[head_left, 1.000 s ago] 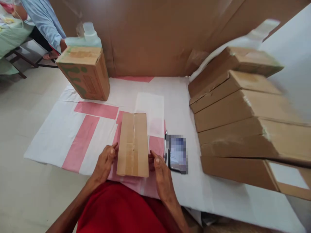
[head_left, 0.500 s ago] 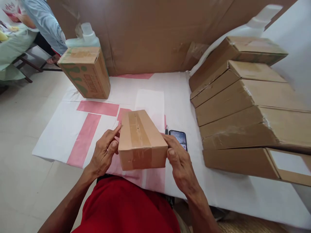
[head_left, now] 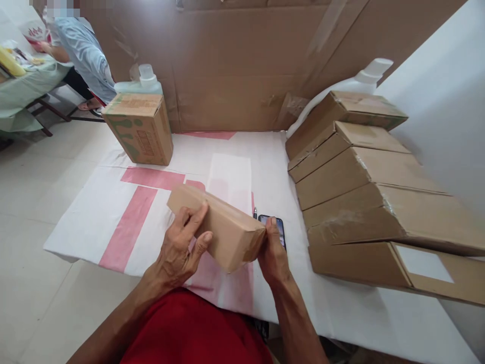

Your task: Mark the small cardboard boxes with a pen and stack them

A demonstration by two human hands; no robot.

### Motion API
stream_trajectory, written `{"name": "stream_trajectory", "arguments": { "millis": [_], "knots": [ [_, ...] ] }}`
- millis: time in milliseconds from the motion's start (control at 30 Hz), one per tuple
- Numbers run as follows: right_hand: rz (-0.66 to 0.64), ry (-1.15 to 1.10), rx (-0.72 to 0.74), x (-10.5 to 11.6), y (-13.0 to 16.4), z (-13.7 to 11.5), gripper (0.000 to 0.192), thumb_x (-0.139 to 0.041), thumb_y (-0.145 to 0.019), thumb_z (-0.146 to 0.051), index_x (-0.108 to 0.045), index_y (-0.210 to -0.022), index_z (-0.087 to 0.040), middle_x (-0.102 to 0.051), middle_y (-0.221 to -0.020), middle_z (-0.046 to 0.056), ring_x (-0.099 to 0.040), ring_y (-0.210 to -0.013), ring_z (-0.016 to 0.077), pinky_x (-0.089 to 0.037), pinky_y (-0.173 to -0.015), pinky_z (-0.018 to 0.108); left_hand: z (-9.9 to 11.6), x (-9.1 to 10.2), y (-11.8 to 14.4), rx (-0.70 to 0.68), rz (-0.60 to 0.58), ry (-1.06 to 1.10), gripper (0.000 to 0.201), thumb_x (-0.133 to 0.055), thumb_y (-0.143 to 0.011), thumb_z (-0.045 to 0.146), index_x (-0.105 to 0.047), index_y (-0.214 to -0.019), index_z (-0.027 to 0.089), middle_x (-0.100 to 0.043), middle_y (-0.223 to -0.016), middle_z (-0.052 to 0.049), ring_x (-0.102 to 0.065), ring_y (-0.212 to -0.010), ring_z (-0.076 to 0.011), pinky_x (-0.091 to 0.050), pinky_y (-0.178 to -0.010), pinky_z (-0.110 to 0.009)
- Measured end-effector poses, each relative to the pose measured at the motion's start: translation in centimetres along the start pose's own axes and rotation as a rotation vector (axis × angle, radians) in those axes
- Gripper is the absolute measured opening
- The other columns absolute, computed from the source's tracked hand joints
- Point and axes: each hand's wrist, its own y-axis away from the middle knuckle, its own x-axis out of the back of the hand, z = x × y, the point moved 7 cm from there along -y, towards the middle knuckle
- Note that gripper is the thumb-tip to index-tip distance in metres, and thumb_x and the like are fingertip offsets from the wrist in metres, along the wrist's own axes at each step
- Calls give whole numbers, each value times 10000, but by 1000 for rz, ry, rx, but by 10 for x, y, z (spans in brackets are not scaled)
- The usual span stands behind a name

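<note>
1. Fingers of your left hand (head_left: 182, 247) wrap the long brown taped cardboard box (head_left: 217, 230), tilted above the white-and-pink sheet (head_left: 129, 222).
2. Your right hand (head_left: 273, 255) clasps its near end, beside the black phone (head_left: 279, 228).

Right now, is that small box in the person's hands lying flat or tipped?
Tipped. The small box is held slanted between the left hand and right hand, its far end raised above the white sheet.

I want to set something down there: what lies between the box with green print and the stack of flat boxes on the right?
In the head view only bare sheet lies between the green-printed box and the box stack.
</note>
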Motion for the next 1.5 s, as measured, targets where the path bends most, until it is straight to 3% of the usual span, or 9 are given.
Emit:
{"name": "stream_trajectory", "arguments": {
  "millis": [133, 300, 467, 633, 867, 1000, 1200, 1333, 1500],
  "knots": [
    [44, -319, -234, -15, 17, 55, 608, -539, -885, -717, -715, -1212, -235, -785, -1143, 84, -739, -1030, 307, -619, -782, 421, -13, 1, -2, 4, 87, -86, 590, -619, -987, 314, -442, -1550, 278, -518, -1286, -113, -545, -1217, -261, -484, -1063, -436],
    [-61, -195, -356, -24, 48, 95, 458, -605, -884, -656, -745, -993, -234, -796, -912, 93, -742, -802, 311, -593, -628, 410, -90, 8, 20, 412, 239, -53, 1063, -788, -817, 539, -173, -1640, 267, -273, -1613, -180, -234, -1541, -384, -259, -1236, -626],
    [28, 426, -129, 15, 47, 65, 575, -521, -864, -737, -742, -858, -207, -748, -748, 114, -683, -646, 313, -564, -634, 455, -140, -13, 37, 665, 94, 260, 1275, -818, -720, 650, -66, -1652, 213, -188, -1673, -212, -178, -1579, -395, -212, -1270, -606],
    [106, 498, -5, 21, 39, 3, 644, -469, -916, -695, -659, -1280, -198, -713, -1274, 172, -705, -1098, 347, -558, -948, 516, -154, -21, 27, 630, 49, 336, 1218, -839, -682, 648, -207, -1634, 226, -259, -1641, -201, -218, -1563, -413, -229, -1264, -615],
    [-68, 712, 86, -34, 11, -18, 945, -784, -703, -545, -487, -1502, -139, -507, -1523, 243, -445, -1423, 456, -314, -1178, 665, -151, -16, 9, 543, 208, 408, 947, -849, -725, 547, -433, -1526, 260, -409, -1528, -160, -463, -1413, -356, -462, -1135, -533],
    [-270, 223, -74, -32, 19, 12, 777, -731, -808, -576, -514, -1471, -235, -598, -1468, 143, -589, -1315, 367, -476, -1096, 552, -138, 6, 7, 441, 338, 531, 762, -667, -917, 537, -365, -1568, 278, -468, -1546, -148, -490, -1411, -309, -450, -1147, -499],
    [-341, -352, -290, -39, 47, 58, 655, -796, -795, -535, -633, -1354, -236, -739, -1264, 112, -703, -1121, 332, -560, -976, 467, -117, -12, 8, 521, 129, 807, 651, -511, -997, 595, -449, -1546, 251, -529, -1559, -109, -483, -1446, -320, -440, -1165, -480],
    [-382, -411, -349, -44, 47, 77, 598, -806, -778, -566, -704, -1254, -219, -752, -1238, 110, -680, -1153, 332, -533, -994, 453, -106, -30, 12, 610, 125, 1027, 655, -565, -965, 624, -563, -1472, 210, -675, -1402, -106, -568, -1365, -343, -443, -1163, -473],
    [-522, -340, -173, -52, 28, 58, 452, -716, -908, -480, -701, -1300, -256, -700, -1352, 97, -602, -1295, 303, -433, -1120, 456, -74, -23, 11, 519, 111, 912, 620, -560, -1011, 505, -424, -1577, 292, -593, -1513, -32, -429, -1493, -286, -325, -1260, -424]
  ]
}}
